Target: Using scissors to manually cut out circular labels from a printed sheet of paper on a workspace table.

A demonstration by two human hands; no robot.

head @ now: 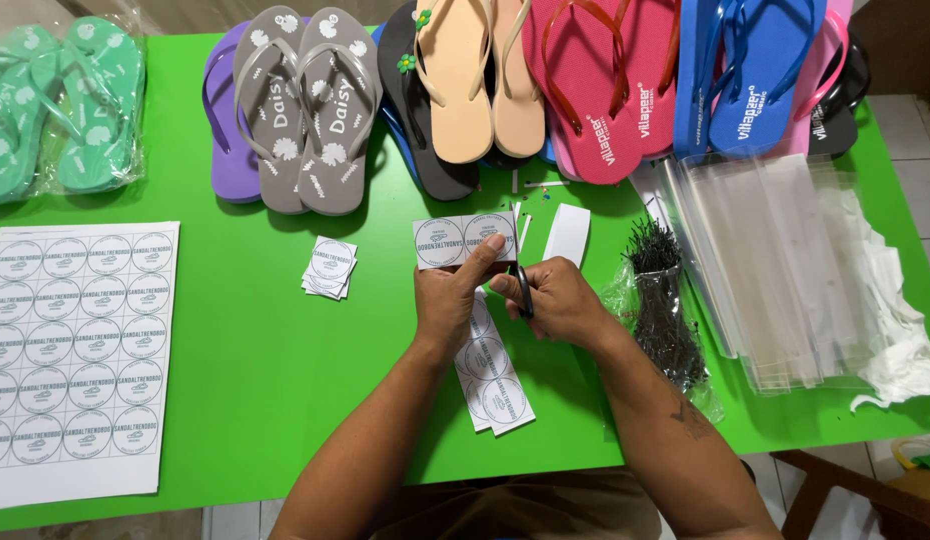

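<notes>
My left hand (447, 300) pinches a strip of round printed labels (463, 240) above the green table (255, 330), thumb on top of the strip. Beside it, my right hand (555, 300) grips a pair of black-handled scissors (523, 290) at the strip's right edge. More label strips (493, 385) lie under my wrists. A small stack of cut square labels (330, 268) rests to the left.
A full sheet of round labels (75, 350) lies at the left edge. Flip-flops in several colours (465, 90) line the far side, with green bagged pairs (60, 105) at far left. Black plastic ties (665, 310), clear bags (775, 260) and white paper sit right.
</notes>
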